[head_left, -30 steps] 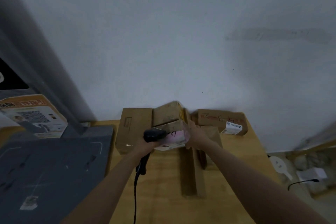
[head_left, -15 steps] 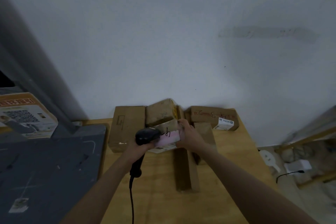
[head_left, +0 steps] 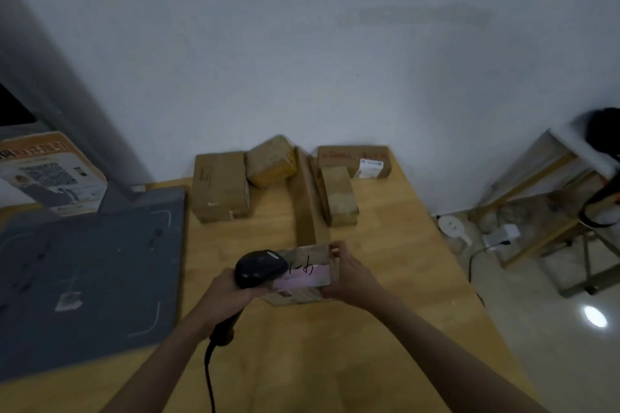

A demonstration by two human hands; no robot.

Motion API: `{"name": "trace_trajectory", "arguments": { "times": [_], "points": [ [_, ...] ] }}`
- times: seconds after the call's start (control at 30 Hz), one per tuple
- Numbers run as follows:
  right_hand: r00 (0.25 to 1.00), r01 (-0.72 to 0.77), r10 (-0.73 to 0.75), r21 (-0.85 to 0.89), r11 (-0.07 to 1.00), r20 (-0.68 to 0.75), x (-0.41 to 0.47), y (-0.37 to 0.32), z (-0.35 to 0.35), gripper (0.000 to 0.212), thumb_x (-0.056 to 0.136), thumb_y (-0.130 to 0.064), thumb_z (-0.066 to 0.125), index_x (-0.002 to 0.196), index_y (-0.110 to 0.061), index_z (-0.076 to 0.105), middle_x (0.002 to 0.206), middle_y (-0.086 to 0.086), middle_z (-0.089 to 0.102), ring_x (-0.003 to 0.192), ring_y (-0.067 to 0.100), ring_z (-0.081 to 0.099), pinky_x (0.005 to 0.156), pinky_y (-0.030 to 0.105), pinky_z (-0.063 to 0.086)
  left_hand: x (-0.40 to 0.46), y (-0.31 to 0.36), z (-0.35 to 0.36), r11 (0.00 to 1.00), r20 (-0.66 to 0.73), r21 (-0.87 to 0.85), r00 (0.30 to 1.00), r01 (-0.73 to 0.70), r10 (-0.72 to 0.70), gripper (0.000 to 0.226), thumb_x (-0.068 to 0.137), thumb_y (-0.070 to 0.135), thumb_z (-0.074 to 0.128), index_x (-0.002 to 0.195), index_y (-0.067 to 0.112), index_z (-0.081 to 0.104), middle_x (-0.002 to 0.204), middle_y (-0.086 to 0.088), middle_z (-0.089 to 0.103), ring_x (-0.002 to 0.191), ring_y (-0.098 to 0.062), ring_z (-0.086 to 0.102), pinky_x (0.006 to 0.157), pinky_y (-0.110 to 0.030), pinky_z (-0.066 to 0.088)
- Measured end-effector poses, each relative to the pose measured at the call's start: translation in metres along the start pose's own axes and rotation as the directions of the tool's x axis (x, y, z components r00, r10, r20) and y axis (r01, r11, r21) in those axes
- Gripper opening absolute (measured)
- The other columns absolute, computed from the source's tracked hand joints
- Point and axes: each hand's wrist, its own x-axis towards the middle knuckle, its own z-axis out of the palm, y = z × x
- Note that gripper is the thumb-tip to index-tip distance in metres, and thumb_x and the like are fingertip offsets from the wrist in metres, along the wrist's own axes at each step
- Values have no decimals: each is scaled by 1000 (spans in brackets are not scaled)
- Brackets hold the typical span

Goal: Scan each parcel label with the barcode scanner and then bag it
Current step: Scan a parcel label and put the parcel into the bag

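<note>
Left hand [head_left: 224, 292] grips the barcode scanner [head_left: 260, 269] by its handle, with the scanner head lying over the left end of the parcel [head_left: 303, 273]. Right hand [head_left: 352, 275] holds the parcel's right end, fingers curled around its edge. The parcel carries a pink label [head_left: 302, 277] with handwriting, facing up. It sits just above the wooden surface [head_left: 385, 278], right of the grey mat [head_left: 84, 278]. 5 further boxes [head_left: 219, 186] stand beyond the parcel, against the wall.
</note>
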Motion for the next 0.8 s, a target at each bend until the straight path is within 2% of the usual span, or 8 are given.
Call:
{"name": "trace_trajectory", "arguments": {
  "times": [0.07, 0.2, 0.37, 0.47, 0.57, 0.63, 0.73, 0.8],
  "points": [
    [999, -46, 46, 42, 998, 1, -33, 24, 21, 93, 76, -21, 84, 145, -13, 22, 142, 8, 45, 123, 30, 55, 86, 37, 50, -22, -18, 25, 999, 34, 42, 999, 9, -10, 13, 79, 29, 81, 85, 20, 74, 80, -1, 72, 77, -16, 66, 63, -26, 44],
    [995, -102, 100, 82, 991, 30, -83, 61, 55, 97, 77, -23, 85, 147, -12, 19, 148, 11, 39, 131, 31, 48, 95, 42, 49, -50, -54, 70, 995, 74, 100, 997, 11, -19, 22, 79, 30, 81, 96, 17, 76, 92, -5, 76, 88, -19, 69, 69, -26, 47],
    [987, -154, 147, 117, 981, 65, -124, 88, 82, 97, 76, -14, 84, 147, -10, 17, 147, 16, 40, 128, 36, 50, 92, 45, 52, -75, -88, 110, 986, 57, 166, 998, -15, 5, 23, 79, 30, 79, 100, 19, 75, 94, -2, 75, 86, -10, 68, 66, -22, 48],
    [983, -173, 166, 91, 981, 80, -138, 99, 93, 97, 77, -12, 83, 146, -12, 15, 146, 17, 43, 126, 36, 53, 90, 46, 54, -87, -98, 124, 983, 50, 183, 999, -12, 3, 23, 80, 24, 77, 101, 16, 73, 96, -4, 74, 85, -13, 66, 62, -19, 45],
    [979, -186, 177, 96, 978, 97, -144, 106, 93, 94, 78, -18, 83, 146, -12, 19, 138, 16, 53, 112, 35, 63, 82, 47, 58, -92, -98, 128, 986, 37, 165, 999, -3, -4, 7, 82, 23, 76, 82, 19, 70, 75, 1, 67, 66, -7, 60, 53, -15, 39],
    [968, -222, 202, 132, 966, 152, -143, 111, 88, 94, 82, -17, 80, 150, -15, 16, 132, 14, 57, 95, 34, 70, 72, 43, 61, -91, -95, 128, 987, 27, 158, 1000, 11, -15, 18, 83, 24, 76, 69, 22, 64, 63, 5, 60, 56, -3, 54, 48, -13, 36],
    [944, -304, 246, 283, 910, 222, -137, 117, 78, 90, 92, -15, 70, 157, -26, 8, 124, 17, 63, 75, 32, 75, 63, 40, 63, -87, -89, 127, 992, -9, 120, 999, 40, -39, 11, 83, 26, 76, 81, 17, 71, 70, 3, 64, 65, -7, 57, 52, -18, 38],
    [959, -267, 225, 276, 923, 174, -132, 118, 75, 83, 97, -22, 64, 157, -32, 7, 113, 17, 69, 70, 30, 74, 58, 38, 62, -85, -85, 127, 995, -33, 98, 999, 31, -28, 7, 83, 23, 76, 84, 17, 72, 73, 2, 64, 69, -8, 57, 54, -19, 39]
  ]
}}
